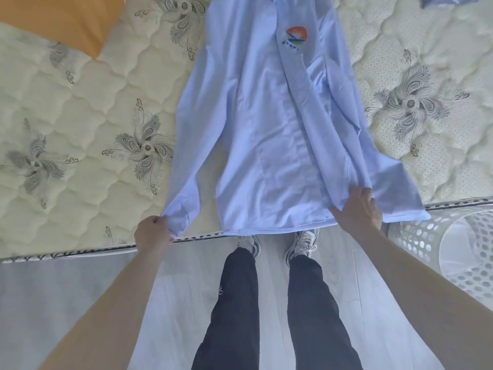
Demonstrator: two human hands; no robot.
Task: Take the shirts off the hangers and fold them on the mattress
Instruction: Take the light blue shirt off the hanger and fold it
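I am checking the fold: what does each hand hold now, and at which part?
Both hold the light blue shirt: the left hand pinches a sleeve cuff, the right hand grips the front near the hem.

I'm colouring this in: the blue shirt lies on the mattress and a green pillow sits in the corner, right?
Not green: the head view shows the pillow is orange. The blue shirt does lie on the mattress.

One wide-angle view, worn on the head, looks steeply down and a little forward. The legs (pixel 266 303) and floor (pixel 173 303) fill the near half. The mattress (pixel 93 108) spans the far half, its edge bowed by the lens, with the shirt (pixel 266 129) centred and close.
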